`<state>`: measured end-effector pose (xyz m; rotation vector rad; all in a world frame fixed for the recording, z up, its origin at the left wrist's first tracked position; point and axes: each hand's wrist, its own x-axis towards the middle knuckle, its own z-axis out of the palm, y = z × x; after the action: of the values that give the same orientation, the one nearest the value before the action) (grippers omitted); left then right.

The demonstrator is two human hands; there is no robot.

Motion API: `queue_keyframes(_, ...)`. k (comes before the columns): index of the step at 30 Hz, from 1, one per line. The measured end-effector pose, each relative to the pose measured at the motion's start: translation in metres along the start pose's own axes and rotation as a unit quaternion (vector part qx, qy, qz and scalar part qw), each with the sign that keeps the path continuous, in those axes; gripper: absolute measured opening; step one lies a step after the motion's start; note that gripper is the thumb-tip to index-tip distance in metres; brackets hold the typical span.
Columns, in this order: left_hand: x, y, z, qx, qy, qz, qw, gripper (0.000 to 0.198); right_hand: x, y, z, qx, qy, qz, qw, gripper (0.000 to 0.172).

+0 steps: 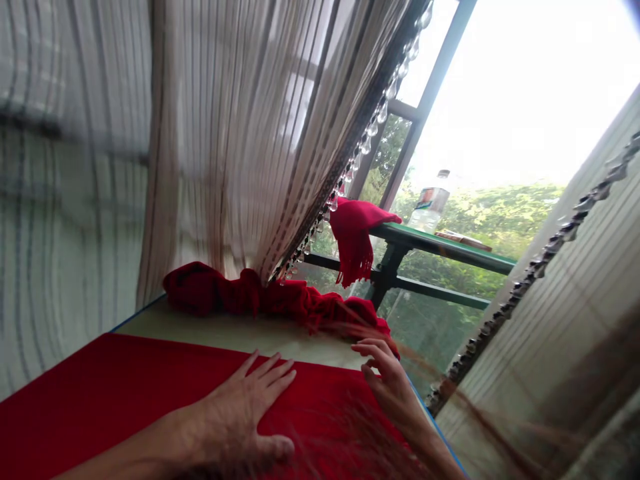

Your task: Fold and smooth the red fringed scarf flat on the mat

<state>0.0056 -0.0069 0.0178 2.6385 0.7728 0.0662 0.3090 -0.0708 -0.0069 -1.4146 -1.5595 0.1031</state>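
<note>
A flat red cloth (150,387) covers the near part of a pale table (200,327) with a blue edge. My left hand (245,407) lies flat on the cloth, its fingers spread towards the cloth's far edge. Close to the table's right edge, my right hand (387,383) is held with bent, parted fingers by the cloth's far right corner; whether it touches the cloth I cannot tell. Beyond both hands, a bunched dark red fringed scarf (280,300) lies along the table's far edge.
Sheer striped curtains with beaded trim hang at the left (210,133) and right (575,267). Between them is a window with a green rail (450,253), bearing a pink-red fringed scarf (355,233), a plastic bottle (430,203) and a flat object (465,240). Blurred hair strands cross the view.
</note>
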Motion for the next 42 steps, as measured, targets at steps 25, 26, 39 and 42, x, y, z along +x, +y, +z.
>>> queue_keyframes(25, 0.002, -0.014, 0.010, -0.002, 0.012, 0.021, 1.000, 0.094, -0.001, -0.008, -0.002, 0.015, -0.032, -0.015, 0.999, 0.046)
queue_keyframes(26, 0.002, -0.013, 0.010, -0.001, 0.012, 0.020, 1.000, 0.094, -0.001, -0.007, -0.002, 0.013, -0.035, -0.013, 0.999, 0.046)
queue_keyframes(39, -0.001, 0.001, -0.005, -0.001, -0.016, -0.006, 1.000, 0.091, 0.000, -0.009, -0.001, -0.007, -0.035, -0.011, 0.999, 0.043)
queue_keyframes(42, 0.000, -0.001, -0.002, -0.004, -0.006, -0.006, 1.000, 0.092, 0.001, -0.008, -0.001, -0.007, -0.033, -0.017, 0.999, 0.041)
